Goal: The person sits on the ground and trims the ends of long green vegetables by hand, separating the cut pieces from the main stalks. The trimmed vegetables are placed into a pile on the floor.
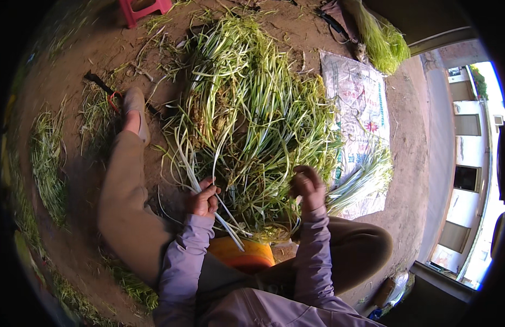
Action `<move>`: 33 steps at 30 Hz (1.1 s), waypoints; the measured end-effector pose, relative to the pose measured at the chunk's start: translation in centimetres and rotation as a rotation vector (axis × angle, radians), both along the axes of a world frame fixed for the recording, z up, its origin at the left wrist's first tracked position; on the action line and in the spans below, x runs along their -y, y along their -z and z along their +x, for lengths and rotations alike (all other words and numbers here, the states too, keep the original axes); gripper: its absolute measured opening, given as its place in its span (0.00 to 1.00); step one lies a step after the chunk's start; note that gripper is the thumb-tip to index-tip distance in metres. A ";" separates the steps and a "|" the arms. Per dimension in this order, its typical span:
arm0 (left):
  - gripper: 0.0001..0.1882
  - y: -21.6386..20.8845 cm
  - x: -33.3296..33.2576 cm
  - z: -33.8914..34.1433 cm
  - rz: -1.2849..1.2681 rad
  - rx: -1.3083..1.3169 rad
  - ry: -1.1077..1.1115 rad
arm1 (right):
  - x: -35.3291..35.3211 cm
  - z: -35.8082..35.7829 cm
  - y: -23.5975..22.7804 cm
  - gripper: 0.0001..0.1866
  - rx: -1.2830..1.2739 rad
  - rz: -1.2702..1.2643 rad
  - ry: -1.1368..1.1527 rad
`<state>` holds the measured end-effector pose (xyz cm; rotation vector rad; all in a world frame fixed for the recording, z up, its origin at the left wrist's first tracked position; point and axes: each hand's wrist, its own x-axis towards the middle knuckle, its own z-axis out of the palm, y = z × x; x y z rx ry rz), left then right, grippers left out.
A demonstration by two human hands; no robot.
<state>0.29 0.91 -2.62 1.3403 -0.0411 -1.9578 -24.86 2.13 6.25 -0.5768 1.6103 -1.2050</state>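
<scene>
My left hand [202, 200] is closed round a few long, thin green-leaved stalks [189, 170] with white stems. Their pale lower ends point down toward my lap. To the right, my right hand [308, 188] is raised over the near edge of a heap with its fingers curled. Motion smears those fingers, and whether they grip anything is unclear. Between and beyond both hands spreads the large heap of loose green and yellowed stalks [263, 114]. A neater bundle of white-stemmed stalks [360, 182] lies right of my right hand, on a flattened printed white sack [353, 90].
An orange-yellow rounded object [244, 255] sits between my legs, below the heap. At the far left stands a pink stool [137, 12]. Another green bundle [386, 46] lies at the far right. More cut greens [48, 163] cover the dirt floor leftward, beyond my outstretched leg [124, 191].
</scene>
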 end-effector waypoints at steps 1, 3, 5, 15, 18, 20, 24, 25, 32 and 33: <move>0.13 -0.1 0.1 -0.2 0.017 -0.002 -0.001 | -0.5 1.1 0.6 0.08 -0.001 0.112 -0.156; 0.12 -0.8 0.3 -0.5 0.030 0.002 0.007 | -1.9 3.5 2.4 0.11 -0.239 0.070 -0.580; 0.11 -1.5 0.5 -0.6 0.018 0.008 0.036 | -2.4 5.7 2.5 0.13 -0.403 -0.092 -0.880; 0.08 -1.8 0.8 0.4 0.080 -0.113 -0.078 | -5.0 6.8 2.4 0.12 -0.248 0.053 -1.030; 0.12 -2.6 1.0 1.2 0.001 -0.081 -0.048 | -4.9 6.2 2.1 0.11 -0.206 0.066 -0.962; 0.14 -3.6 1.1 1.4 -0.040 -0.055 -0.046 | -4.6 5.5 2.0 0.10 -0.197 0.136 -0.933; 0.12 -6.3 1.4 2.6 -0.152 -0.029 -0.040 | -3.3 4.1 2.9 0.10 -0.518 0.114 -0.818; 0.12 -6.9 1.4 2.8 -0.164 -0.022 -0.049 | -3.1 3.5 3.9 0.12 -0.675 0.107 -0.751; 0.11 -10.8 2.3 3.9 -0.296 0.066 -0.180 | 3.0 0.9 7.9 0.12 -1.028 0.172 -0.705; 0.11 -10.6 2.3 4.1 -0.296 0.027 -0.176 | 4.6 1.3 8.4 0.12 -1.018 0.223 -0.741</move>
